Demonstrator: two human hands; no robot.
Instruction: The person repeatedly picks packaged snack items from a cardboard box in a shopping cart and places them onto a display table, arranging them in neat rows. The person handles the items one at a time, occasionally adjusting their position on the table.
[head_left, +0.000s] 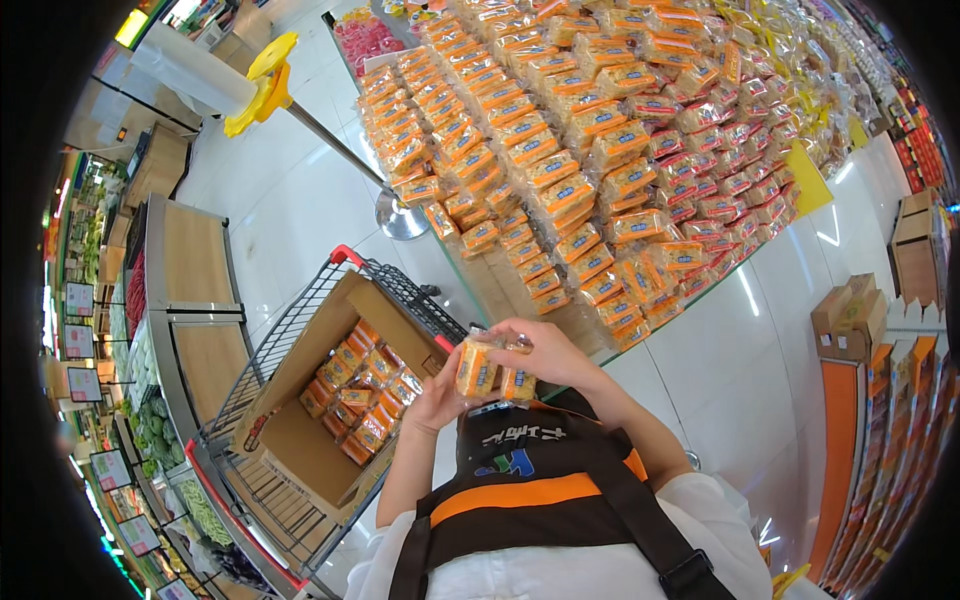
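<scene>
Close in front of my apron, my left hand is closed on a clear-wrapped snack pack with an orange band. My right hand reaches over from the right with its fingers on a second such pack, right beside the first. Beyond my hands, many like packs stand in rows on a display table, with red-banded packs to their right. An open cardboard box holding more orange-banded packs sits in a shopping cart at my left.
A metal post on a round base, topped by a roll of clear bags, stands left of the display table. Wood-panelled produce counters line the left. At the right, cardboard boxes sit on an orange-sided shelf unit.
</scene>
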